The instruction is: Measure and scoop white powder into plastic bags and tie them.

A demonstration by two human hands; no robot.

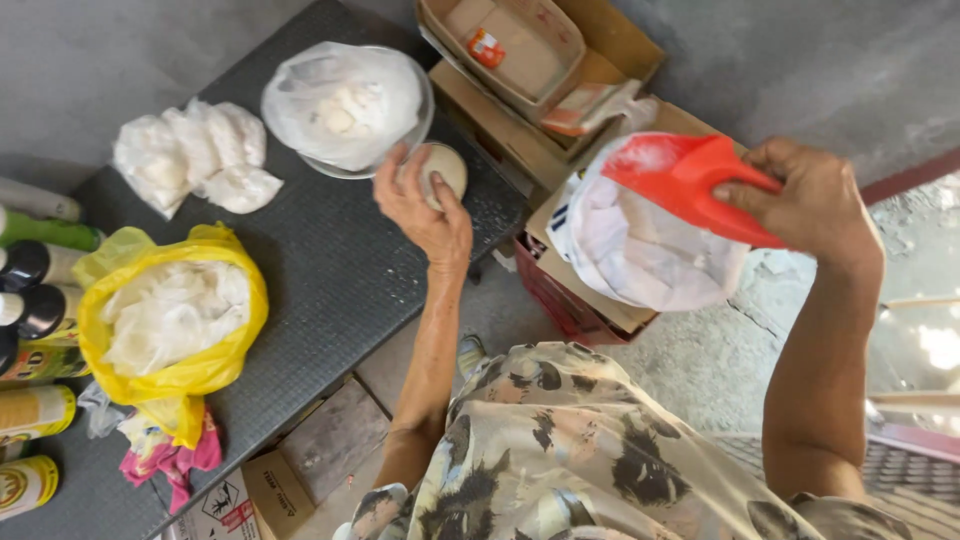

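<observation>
My left hand [425, 205] grips a small round white container [443, 170] that stands on the dark grey table [330, 270], right beside a glass bowl [345, 105] lined with a clear plastic bag holding white stuff. Off to the right, my right hand [815, 195] holds a red plastic scoop [685, 180] by its handle. The scoop hangs over an open white sack [640, 250] that sits in a cardboard box, and white powder dusts its inside.
A yellow bag [175, 310] of white material and a pile of white plastic bags [190, 150] lie on the table. Several cans and bottles [35, 320] line the left edge. Cardboard boxes [520, 60] are stacked behind, with a red crate [555, 295] below the sack.
</observation>
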